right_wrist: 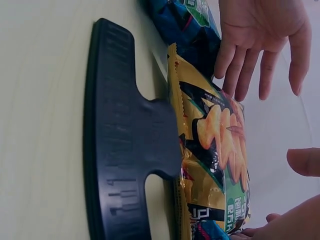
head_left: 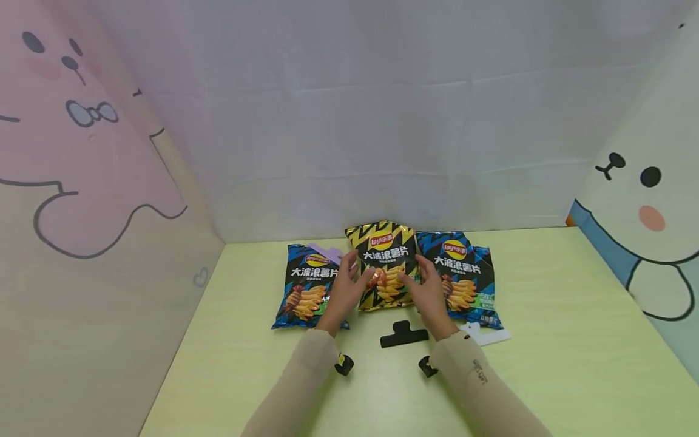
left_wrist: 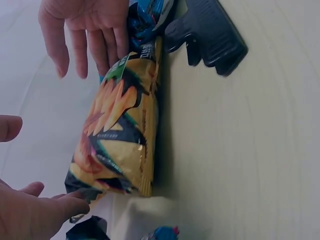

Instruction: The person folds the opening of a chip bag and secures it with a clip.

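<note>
"While both beige-sleeved forearms [head_left: 297, 382] reach forward, how are the hands posed?"

"Mirrored. Left hand [head_left: 344, 290] and right hand [head_left: 430, 295] flank the plump yellow-and-black foil chip bag [head_left: 383, 267], palms facing each other. Fingers fairly straight, spread at its sides, not curled round it. They look to be touching its edges; pressure, can't tell."

"Bag?"

"Shiny, creased, red-and-yellow logo up top, printed chips below, crimped bottom seal. Tilted up, front toward the person, at the back middle of the pale yellow-green worktop [head_left: 562, 315]. Whether its bottom edge rests there, can't tell."

"Neighbours?"

"Blue-and-black foil bag [head_left: 306, 285] on the left, overlapping pair of blue-and-black bags [head_left: 459, 273] on the right. Black plastic clip [head_left: 404, 335] just in front, white plastic clip [head_left: 485, 335] beyond the right wrist."
</note>
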A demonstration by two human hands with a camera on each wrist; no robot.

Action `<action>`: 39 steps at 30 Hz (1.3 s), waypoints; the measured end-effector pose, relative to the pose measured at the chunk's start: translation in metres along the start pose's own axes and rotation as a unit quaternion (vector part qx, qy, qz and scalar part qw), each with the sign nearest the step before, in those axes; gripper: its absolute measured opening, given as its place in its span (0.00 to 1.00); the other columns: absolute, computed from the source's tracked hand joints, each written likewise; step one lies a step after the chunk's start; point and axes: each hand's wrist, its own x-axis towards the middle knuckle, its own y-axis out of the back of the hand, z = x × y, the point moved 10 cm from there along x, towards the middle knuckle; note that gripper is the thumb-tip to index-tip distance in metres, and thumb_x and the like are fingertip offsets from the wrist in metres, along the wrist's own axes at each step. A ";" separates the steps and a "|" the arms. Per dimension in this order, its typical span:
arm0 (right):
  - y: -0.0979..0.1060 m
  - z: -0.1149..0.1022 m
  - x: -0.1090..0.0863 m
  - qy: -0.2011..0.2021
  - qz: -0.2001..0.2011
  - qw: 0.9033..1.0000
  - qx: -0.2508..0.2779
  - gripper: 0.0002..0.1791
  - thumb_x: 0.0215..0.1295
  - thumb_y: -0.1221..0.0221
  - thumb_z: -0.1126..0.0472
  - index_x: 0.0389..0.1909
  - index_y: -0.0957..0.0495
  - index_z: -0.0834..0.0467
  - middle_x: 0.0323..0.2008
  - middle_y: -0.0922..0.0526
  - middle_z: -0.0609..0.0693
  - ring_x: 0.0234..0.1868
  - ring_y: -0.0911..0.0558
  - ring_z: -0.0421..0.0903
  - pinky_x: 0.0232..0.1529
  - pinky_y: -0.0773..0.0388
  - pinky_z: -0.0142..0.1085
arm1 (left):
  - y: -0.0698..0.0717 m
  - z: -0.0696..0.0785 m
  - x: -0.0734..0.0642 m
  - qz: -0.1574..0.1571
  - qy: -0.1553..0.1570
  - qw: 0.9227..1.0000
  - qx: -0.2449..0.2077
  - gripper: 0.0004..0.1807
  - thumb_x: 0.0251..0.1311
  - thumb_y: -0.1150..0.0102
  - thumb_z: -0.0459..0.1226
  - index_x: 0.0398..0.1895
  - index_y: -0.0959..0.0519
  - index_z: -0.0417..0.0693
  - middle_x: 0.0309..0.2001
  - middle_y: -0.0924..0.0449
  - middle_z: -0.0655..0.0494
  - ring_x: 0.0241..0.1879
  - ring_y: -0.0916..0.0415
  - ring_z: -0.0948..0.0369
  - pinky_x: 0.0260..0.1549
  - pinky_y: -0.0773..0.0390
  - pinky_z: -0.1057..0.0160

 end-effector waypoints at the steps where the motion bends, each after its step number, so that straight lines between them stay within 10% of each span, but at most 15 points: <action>1: -0.001 0.002 0.001 -0.003 -0.005 1.000 0.000 0.38 0.72 0.40 0.58 0.78 0.46 0.53 0.82 0.51 0.55 0.83 0.52 0.55 0.80 0.48 0.53 | -0.001 -0.002 0.000 0.002 0.003 1.000 0.000 0.38 0.72 0.43 0.47 0.79 0.47 0.53 0.81 0.49 0.46 0.78 0.45 0.43 0.75 0.41 0.42; 12: -0.009 0.007 0.003 -0.017 -0.022 1.000 -0.004 0.46 0.69 0.39 0.61 0.80 0.55 0.59 0.82 0.58 0.61 0.83 0.57 0.59 0.81 0.53 0.55 | -0.009 -0.017 0.001 0.034 0.046 0.998 0.016 0.48 0.68 0.40 0.51 0.82 0.56 0.52 0.81 0.53 0.41 0.79 0.48 0.41 0.75 0.41 0.41; 39: -0.008 0.020 0.015 -0.065 -0.014 0.998 -0.013 0.46 0.69 0.39 0.61 0.79 0.56 0.64 0.77 0.48 0.70 0.77 0.42 0.65 0.78 0.43 0.56 | -0.021 -0.039 0.002 -0.015 0.094 0.993 0.070 0.48 0.68 0.42 0.55 0.81 0.53 0.47 0.76 0.40 0.39 0.74 0.39 0.41 0.71 0.36 0.37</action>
